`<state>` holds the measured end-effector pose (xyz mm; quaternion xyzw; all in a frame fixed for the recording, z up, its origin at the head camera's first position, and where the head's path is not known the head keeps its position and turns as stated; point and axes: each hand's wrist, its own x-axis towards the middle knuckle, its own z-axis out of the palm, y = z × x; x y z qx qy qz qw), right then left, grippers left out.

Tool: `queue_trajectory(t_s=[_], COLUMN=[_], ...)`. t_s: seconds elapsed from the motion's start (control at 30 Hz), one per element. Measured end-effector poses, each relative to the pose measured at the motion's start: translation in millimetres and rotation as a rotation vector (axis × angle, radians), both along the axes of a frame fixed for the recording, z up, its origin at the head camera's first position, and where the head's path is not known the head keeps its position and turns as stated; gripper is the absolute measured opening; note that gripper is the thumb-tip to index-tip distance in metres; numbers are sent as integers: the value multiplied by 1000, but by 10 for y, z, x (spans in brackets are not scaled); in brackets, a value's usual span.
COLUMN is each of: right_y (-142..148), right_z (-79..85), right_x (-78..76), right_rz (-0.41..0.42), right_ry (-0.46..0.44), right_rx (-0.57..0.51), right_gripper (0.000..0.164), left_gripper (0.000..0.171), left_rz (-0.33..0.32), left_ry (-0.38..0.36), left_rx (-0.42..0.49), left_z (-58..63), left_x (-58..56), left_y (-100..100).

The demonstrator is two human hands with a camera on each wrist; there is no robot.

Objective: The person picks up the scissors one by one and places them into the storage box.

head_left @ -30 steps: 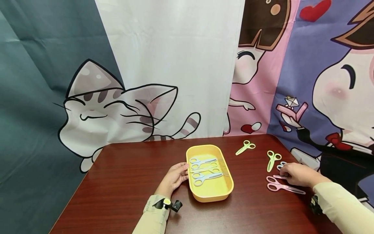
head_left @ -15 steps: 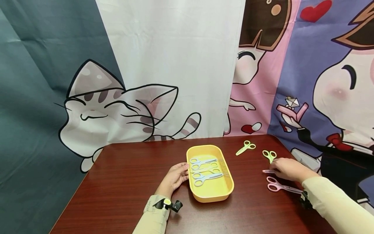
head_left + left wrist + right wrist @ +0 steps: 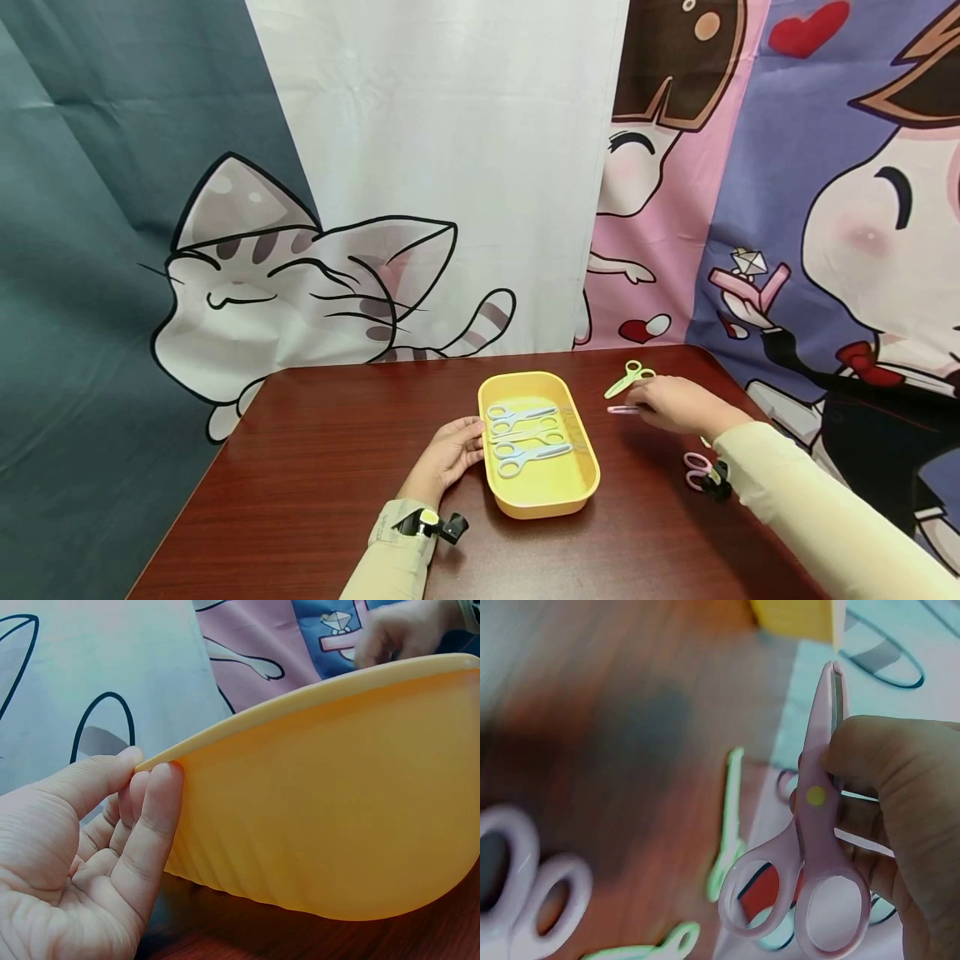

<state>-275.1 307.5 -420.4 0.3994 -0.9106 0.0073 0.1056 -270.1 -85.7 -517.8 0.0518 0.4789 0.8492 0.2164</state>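
Observation:
In the left wrist view, my left hand [image 3: 82,847] pinches the rim of a yellow plastic tray [image 3: 322,795] between thumb and fingers. Two light blue pairs of scissors [image 3: 534,457] and a pale green pair [image 3: 528,432] lie inside that tray [image 3: 543,500]. My right hand [image 3: 682,404] is above the table to the right of the tray, holding pink scissors [image 3: 817,817] around the blades, with the handle loops free. Close by that hand, green scissors [image 3: 624,383] lie on the table.
Another pair of pink scissors [image 3: 697,471] rests on the table, partly hidden by the right wrist camera. More green scissors [image 3: 641,951] lie nearby, mostly covered by the right sleeve in the head view. A printed cloth [image 3: 450,167] hangs behind the table's far edge.
My right hand has lifted the pink scissors from the right side and carried them leftward, towards the tray. The green scissors nearest it shifted slightly earlier. My left hand stays put.

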Motion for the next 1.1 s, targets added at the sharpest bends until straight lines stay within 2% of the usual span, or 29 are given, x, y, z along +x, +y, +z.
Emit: queue_trajectory(t_s=[0.13,0.23,0.47,0.87,0.97,1.1], right_y=[-237,-418,-839,-1408,-1517,-1659], right_z=[108,186,317,246,223,186], right_x=[-23,-26,46,217,267,361], right_rz=[19,49,106,178,201,301], right_ry=[32,23,18,7,47,135], right_rx=[1,2,19,123,158,176], right_gripper=[17,17,14,22,18,14], left_gripper=[10,13,14,15,19,17], left_rz=[14,30,67,65,62,60], left_ry=[-14,-19,-25,-12,-11,-22], left_rx=[9,12,-7,-14,-12,-13], left_z=[-48,-64,-87,-95,-78,-51], left_x=[-33,-39,-34,-23,-25,-28], left_y=[9,18,27,26,31,40])
